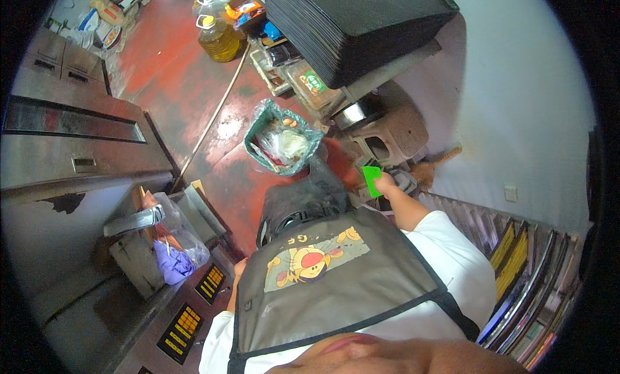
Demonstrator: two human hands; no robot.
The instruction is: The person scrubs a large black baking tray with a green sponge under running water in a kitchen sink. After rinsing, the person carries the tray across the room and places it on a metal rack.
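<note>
My right hand [385, 182] is closed on a flat green scraper [372, 180], held out to the right of my body. A waste bin [261, 118] lined with a green bag stands on the floor ahead of me, to the left of that hand. Clear plastic wrap and what look like eggshells lie inside it. My left hand [241, 267] hangs low beside my grey apron [361, 271]. The apron covers much of that hand, so its fingers do not show clearly.
Black trays [361, 25] are stacked high on a rack at the far right. A jug of yellow oil [219, 40] stands on the red floor [145, 64], near a long pole [213, 119]. Steel cabinets [71, 125] line the left; tray edges [516, 264] stand at right.
</note>
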